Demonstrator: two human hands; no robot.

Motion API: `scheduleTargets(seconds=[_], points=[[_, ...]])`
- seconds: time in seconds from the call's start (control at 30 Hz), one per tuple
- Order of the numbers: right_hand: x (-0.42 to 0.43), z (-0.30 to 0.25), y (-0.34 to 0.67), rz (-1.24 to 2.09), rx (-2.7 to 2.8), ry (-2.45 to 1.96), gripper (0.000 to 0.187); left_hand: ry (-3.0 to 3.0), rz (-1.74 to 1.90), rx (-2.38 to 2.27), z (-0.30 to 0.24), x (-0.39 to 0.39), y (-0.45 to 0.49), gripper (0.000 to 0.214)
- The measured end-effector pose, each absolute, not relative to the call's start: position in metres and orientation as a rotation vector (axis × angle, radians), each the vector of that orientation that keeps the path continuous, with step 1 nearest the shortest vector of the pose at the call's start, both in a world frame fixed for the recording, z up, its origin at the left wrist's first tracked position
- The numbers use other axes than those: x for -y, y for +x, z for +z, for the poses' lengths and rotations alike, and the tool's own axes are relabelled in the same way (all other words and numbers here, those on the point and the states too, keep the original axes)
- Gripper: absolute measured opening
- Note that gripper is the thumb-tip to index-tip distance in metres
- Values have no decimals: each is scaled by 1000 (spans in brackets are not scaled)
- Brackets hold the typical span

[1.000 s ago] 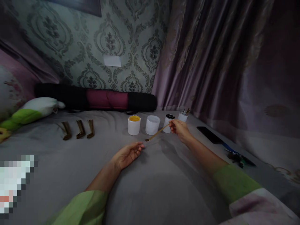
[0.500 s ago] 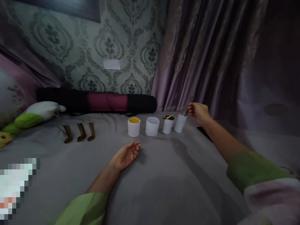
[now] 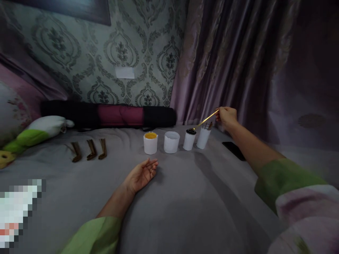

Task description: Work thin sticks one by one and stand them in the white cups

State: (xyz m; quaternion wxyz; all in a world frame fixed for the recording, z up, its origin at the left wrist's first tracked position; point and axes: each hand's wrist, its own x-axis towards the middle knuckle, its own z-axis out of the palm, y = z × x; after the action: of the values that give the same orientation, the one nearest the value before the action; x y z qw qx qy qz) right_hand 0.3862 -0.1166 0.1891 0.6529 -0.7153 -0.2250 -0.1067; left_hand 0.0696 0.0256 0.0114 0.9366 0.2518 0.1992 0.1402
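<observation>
My right hand [image 3: 227, 117] pinches the end of a thin, gold-coloured long-handled spoon [image 3: 208, 119]. Its lower end is over a narrow white cup with a dark top [image 3: 188, 141]; I cannot tell whether they touch. Just right of that cup stands a taller white cup [image 3: 203, 139] with thin dark utensils sticking out. My left hand [image 3: 142, 175] rests palm up on the grey sheet, fingers loosely bent and holding nothing. Behind it are a white cup with yellow inside [image 3: 150, 145] and a wide white cup [image 3: 171, 144].
Several brownish-gold slender pieces lie in three bundles [image 3: 91, 150] at the left. A black phone-like slab [image 3: 234, 151] lies beneath my right forearm. Along the wall is a black and maroon roll [image 3: 120, 115]; a green and white plush toy [image 3: 34, 132] lies left of it.
My right hand has risen slightly, lifting the spoon to a steeper slant. Its lower end has shifted up and right over the dark-topped cup. My left hand stays put.
</observation>
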Motion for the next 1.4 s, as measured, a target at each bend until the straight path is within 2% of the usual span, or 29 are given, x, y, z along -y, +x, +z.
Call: scheduleTargets(seconds=[0.43,0.73,1.4], points=[[97,175,394,-386,679,-1812,19,505,275,-393,12,-26,70,25],[82,167,388,-200,734,-1852,13,508,280,-416,15,-25,70,27],[61,148,379,225,726,-1915,14,498,271,-415,15,-26,71,28]])
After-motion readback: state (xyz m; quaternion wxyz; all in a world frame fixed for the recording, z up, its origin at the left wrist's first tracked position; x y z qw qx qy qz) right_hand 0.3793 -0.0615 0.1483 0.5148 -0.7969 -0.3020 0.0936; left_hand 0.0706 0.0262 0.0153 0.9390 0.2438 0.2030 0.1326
